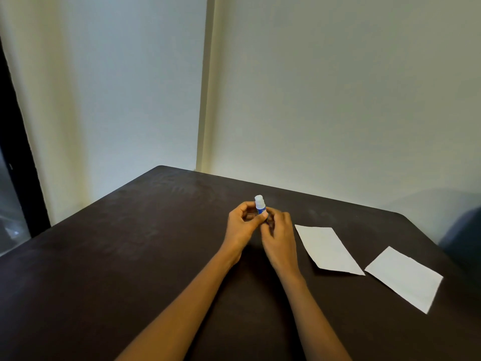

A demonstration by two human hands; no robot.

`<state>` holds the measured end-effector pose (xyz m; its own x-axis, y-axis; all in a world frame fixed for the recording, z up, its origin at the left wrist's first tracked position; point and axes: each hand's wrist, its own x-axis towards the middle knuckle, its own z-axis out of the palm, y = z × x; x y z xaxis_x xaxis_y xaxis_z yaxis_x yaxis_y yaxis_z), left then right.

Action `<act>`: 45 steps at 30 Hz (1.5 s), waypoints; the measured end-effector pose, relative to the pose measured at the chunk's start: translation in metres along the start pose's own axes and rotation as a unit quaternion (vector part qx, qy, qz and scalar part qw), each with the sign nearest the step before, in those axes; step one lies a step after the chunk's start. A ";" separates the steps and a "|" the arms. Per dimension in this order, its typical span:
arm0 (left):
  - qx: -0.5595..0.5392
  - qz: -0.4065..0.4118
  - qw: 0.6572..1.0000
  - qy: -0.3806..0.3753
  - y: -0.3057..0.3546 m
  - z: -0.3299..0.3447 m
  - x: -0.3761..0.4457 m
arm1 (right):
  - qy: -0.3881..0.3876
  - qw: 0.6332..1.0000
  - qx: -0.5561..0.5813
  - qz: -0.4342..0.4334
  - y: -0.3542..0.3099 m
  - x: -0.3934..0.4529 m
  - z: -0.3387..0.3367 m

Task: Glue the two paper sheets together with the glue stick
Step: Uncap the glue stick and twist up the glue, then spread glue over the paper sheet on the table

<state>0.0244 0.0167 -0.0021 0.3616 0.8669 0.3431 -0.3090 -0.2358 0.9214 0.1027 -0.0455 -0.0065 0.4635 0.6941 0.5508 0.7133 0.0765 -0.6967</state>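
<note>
White and blue plastic marks the small cylindrical glue stick (260, 205), which is held upright above the dark brown tabletop (130, 256), its long axis close to vertical and its white end pointing up. The left hand (240, 225) is closed on the blue middle of the stick, with thumb and fingertips pinched against its near side. The right hand (278, 237) is curled around the lower part, fingers together; the base of the stick is hidden inside that grip. Whether the white end is a cap or bare glue cannot be told from this view.

The two white rectangular paper sheets are seen lying flat on the tabletop, both to the right of the hands. The nearer paper sheet (326, 250) lies just beside the right hand, not touching it; the farther paper sheet (404, 278) lies further right and closer to the person, apart from the first.

Since both sheets lie to the right, the right hand is judged the nearer one for carrying the stick across. No glue appears to be laid yet, and the stick is probably being opened or wound up.
</note>
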 end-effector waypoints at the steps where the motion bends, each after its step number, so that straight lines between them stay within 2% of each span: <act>1: 0.045 0.011 0.999 0.006 -0.001 0.000 -0.001 | -0.017 1.000 -0.026 0.003 -0.001 -0.001 0.000; 4: 0.134 0.028 0.991 -0.014 -0.003 0.000 -0.002 | -0.028 0.996 -0.071 0.040 0.000 0.000 0.000; 8: 0.196 0.017 0.980 -0.031 -0.006 0.001 -0.001 | -0.051 0.993 -0.070 0.082 0.003 0.001 -0.002; 13: 0.207 -0.008 0.978 -0.024 -0.009 0.001 -0.002 | -0.074 0.991 -0.071 0.086 0.005 0.000 -0.001; 18: 0.225 0.007 0.974 -0.028 -0.005 0.001 -0.006 | -0.085 0.993 -0.053 0.060 0.001 -0.006 -0.005; 20: 0.235 0.048 0.971 0.017 0.002 0.001 -0.013 | -0.051 0.995 -0.066 0.047 -0.003 -0.011 -0.012; 23: 0.257 0.194 0.943 0.087 0.014 0.001 -0.031 | 0.039 0.988 -0.145 0.034 -0.003 -0.012 -0.036; 25: 0.252 0.251 0.933 0.055 0.019 0.011 -0.047 | 0.084 0.975 -0.201 0.034 0.008 -0.009 -0.060; 26: 0.234 0.248 0.940 0.025 0.019 0.020 -0.056 | 0.092 0.969 -0.227 0.039 0.015 -0.009 -0.074; 27: 0.212 0.210 0.954 -0.004 0.020 0.030 -0.066 | 0.095 0.962 -0.250 0.052 0.024 -0.009 -0.088; 29: 0.169 0.054 0.983 -0.046 0.017 0.053 -0.077 | 0.095 0.954 -0.269 0.089 0.041 -0.013 -0.111; 31: 0.124 -0.153 0.978 -0.071 0.014 0.074 -0.076 | 0.081 0.956 -0.259 0.117 0.053 -0.020 -0.125; 33: 0.044 -0.266 0.962 -0.051 0.016 0.089 -0.068 | 0.056 0.957 -0.253 0.127 0.059 -0.024 -0.127; 37: -0.062 -0.334 0.941 -0.002 0.029 0.112 -0.048 | 0.027 0.952 -0.276 0.131 0.063 -0.025 -0.124; 39: -0.070 -0.343 0.937 0.020 0.028 0.119 -0.040 | 0.012 0.949 -0.289 0.125 0.065 -0.025 -0.123; 43: 0.053 -0.323 0.944 0.033 0.018 0.125 -0.032 | 0.006 0.947 -0.300 0.112 0.068 -0.024 -0.123; 45: 0.118 -0.313 0.942 0.012 0.014 0.123 -0.028 | 0.004 0.946 -0.303 0.118 0.069 -0.024 -0.123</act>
<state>0.1181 -0.0646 0.0237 0.3864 0.8780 -0.2826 0.1639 0.2361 0.9578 0.2052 -0.1447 -0.0112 0.6501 0.6346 0.4179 0.7583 -0.5062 -0.4109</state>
